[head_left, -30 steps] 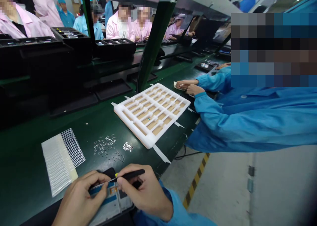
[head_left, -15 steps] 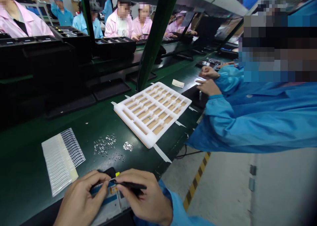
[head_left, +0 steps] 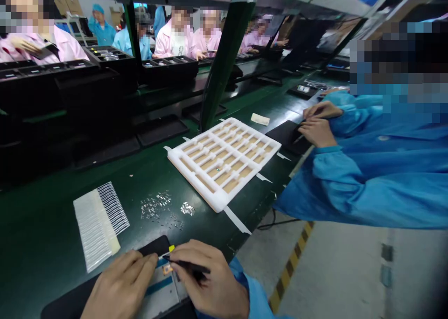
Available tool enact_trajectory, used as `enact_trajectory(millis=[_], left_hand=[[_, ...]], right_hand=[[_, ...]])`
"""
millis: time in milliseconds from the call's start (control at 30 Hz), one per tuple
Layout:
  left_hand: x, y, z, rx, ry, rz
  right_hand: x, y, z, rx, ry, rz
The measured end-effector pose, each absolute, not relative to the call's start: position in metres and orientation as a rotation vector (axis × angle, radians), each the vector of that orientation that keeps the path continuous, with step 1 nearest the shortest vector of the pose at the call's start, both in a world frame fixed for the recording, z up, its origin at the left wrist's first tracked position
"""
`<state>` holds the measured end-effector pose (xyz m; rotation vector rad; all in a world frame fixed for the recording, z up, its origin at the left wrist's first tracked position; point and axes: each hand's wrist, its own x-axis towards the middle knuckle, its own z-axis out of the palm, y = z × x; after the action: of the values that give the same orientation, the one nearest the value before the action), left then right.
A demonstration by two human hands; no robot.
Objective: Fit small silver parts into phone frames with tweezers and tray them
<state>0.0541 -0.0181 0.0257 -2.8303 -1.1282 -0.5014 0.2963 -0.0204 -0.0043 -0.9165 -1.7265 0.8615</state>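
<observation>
Two hands met over a blue-and-white printed card: the right hand pinched black tweezers, tips pointing left at a small orange label; the left hand lay at the card's edge, its grip impossible to tell.

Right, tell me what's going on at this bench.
A person's right hand holds a black pointed tool to a blue-and-white printed sheet on a black mat, with the left hand beside it. Small metal parts lie near a white foam tray. A co-worker's hands work over a black pad.
</observation>
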Motion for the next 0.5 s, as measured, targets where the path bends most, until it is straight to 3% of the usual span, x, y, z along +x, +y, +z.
enact_trajectory(millis=[100, 267, 500], left_hand=[[0.044, -0.012, 0.025, -2.804, -1.171, -0.406], [0.011, 0.017, 0.011, -2.514, -1.669, -0.213], [0.007, 0.023, 0.003, -2.522, -1.740, -0.150]], right_hand=[[0.294, -0.021, -0.001, -0.934, -1.709, 0.874], [0.300, -0.019, 0.007, -1.003, -1.477, 0.948], [0.303, -0.015, 0.009, -1.024, -1.434, 0.917]])
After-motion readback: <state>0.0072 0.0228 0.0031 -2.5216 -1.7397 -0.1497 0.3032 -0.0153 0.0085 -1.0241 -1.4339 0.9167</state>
